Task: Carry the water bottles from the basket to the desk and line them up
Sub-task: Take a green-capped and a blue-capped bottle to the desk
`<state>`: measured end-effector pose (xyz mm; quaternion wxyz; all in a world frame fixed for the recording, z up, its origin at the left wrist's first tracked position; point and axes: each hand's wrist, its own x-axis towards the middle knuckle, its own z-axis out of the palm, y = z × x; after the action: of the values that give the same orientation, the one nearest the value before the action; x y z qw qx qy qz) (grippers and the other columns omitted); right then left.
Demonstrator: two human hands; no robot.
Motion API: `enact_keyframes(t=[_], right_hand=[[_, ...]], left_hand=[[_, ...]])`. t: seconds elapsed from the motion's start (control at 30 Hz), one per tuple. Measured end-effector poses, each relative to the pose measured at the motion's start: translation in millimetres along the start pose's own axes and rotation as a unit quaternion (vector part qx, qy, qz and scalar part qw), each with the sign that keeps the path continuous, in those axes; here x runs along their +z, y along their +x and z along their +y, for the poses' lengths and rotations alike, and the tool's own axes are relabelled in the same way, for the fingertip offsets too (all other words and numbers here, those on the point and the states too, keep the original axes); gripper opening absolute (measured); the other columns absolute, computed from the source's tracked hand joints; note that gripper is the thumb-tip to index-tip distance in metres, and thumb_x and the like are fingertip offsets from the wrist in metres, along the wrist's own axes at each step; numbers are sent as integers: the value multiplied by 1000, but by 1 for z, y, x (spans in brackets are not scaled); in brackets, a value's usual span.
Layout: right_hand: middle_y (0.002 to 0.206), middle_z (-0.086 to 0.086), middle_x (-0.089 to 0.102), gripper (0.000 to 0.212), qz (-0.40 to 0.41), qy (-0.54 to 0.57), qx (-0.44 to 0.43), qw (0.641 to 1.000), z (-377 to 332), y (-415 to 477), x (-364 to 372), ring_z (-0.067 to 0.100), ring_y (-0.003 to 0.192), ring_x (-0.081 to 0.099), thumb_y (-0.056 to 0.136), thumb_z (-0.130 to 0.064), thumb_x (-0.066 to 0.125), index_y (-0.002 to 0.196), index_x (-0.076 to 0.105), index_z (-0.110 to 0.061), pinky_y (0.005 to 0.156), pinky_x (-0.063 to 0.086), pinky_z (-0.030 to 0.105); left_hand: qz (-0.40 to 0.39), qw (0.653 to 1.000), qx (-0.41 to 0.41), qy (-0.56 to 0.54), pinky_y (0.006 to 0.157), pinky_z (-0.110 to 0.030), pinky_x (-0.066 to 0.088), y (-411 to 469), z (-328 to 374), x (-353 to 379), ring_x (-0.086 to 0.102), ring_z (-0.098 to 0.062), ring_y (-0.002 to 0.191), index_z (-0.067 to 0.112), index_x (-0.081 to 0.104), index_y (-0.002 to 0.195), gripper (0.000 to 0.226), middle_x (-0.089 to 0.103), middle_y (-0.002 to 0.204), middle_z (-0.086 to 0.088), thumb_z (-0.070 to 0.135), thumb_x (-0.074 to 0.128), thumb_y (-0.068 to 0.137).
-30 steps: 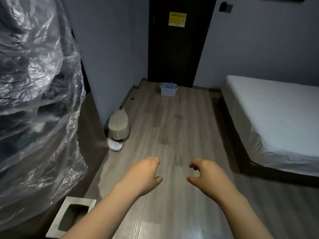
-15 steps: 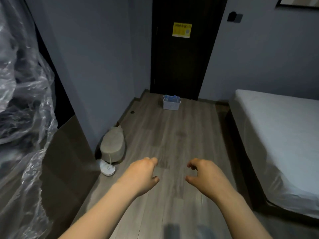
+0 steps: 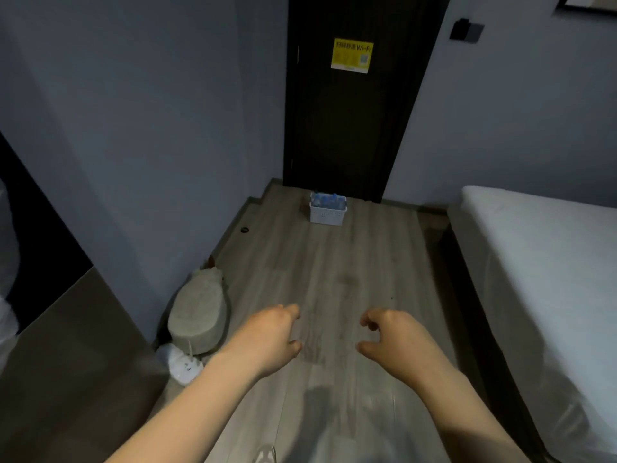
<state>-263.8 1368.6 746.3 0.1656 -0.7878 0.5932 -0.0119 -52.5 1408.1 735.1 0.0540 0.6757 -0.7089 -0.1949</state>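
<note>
Head view: Both forearms are extending forward over the wood-grain floor (image 3: 350, 262). The left hand (image 3: 270, 339) is hanging palm-down with fingers loosely curled and apart from the thumb, holding nothing. The right hand (image 3: 394, 339) is mirroring this posture, fingers curled with a gap to the thumb, also gripping nothing. The two hands are sitting near each other but not touching.

The white perforated basket (image 3: 328, 213) is standing on the floor at the far end of the room, just in front of the dark door (image 3: 350, 128). The water bottles (image 3: 329, 200), with blue caps, are standing inside the basket; their count cannot be determined. The basket is sitting well apart from both hands.

A yellow Wi-Fi sign (image 3: 352, 55) is adhering to the door. A bed (image 3: 547, 262) with white covering is occupying the right side. A grey rounded object (image 3: 200, 315) is resting against the left wall, with a white item (image 3: 182, 362) just beside it.
</note>
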Motion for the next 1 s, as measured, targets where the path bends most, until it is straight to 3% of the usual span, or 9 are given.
enact_keyframes(t=[0.2, 0.43, 0.53, 0.67, 0.83, 1.0], right_hand=[[109, -10, 64, 45, 9, 20, 32, 999, -18, 100, -11, 7, 97, 61, 77, -39, 68, 120, 57, -31, 79, 50, 20], [114, -12, 60, 48, 0, -4, 34, 999, -21, 196, -8, 6, 103, 57, 78, -45, 70, 122, 52, -35, 86, 50, 21], [108, -11, 63, 48, -3, -2, 25, 1000, -19, 235, -13, 4, 88, 59, 78, -43, 71, 122, 53, -33, 78, 53, 20], [109, -12, 62, 49, -9, -1, 26, 1000, -7, 296, -19, 0, 77, 51, 78, -44, 70, 122, 53, -34, 64, 45, 12], [110, -10, 63, 47, -13, 4, 19, 1000, 22, 385, -37, 2, 82, 55, 79, -41, 71, 121, 55, -31, 66, 46, 13], [111, -9, 62, 46, -17, 17, 31, 999, 58, 470, -68, 8, 93, 60, 78, -41, 70, 121, 55, -31, 80, 54, 25]], left_hand=[[1, 1000, 15, 0, 90, -27, 43, 95, -52, -46, 55, -23, 113, 18, 49, 123, 43, 58, 122, -6, 37, 58, 86], [-18, 999, 31, -1, 92, -28, 44, 180, -86, -72, 55, -24, 113, 18, 47, 125, 44, 57, 123, -8, 35, 57, 86], [-25, 999, 31, -11, 94, -29, 43, 216, -96, -79, 54, -24, 114, 17, 47, 125, 43, 55, 124, -8, 35, 57, 88], [-26, 999, 27, -22, 96, -29, 43, 274, -105, -86, 53, -22, 115, 16, 48, 125, 43, 55, 125, -8, 36, 58, 88], [-26, 999, 23, -17, 92, -30, 45, 368, -107, -99, 55, -22, 110, 16, 50, 119, 38, 57, 121, -7, 36, 58, 87], [-19, 1000, 17, -6, 86, -28, 45, 461, -95, -116, 57, -23, 104, 16, 51, 111, 33, 58, 115, -7, 36, 59, 85]])
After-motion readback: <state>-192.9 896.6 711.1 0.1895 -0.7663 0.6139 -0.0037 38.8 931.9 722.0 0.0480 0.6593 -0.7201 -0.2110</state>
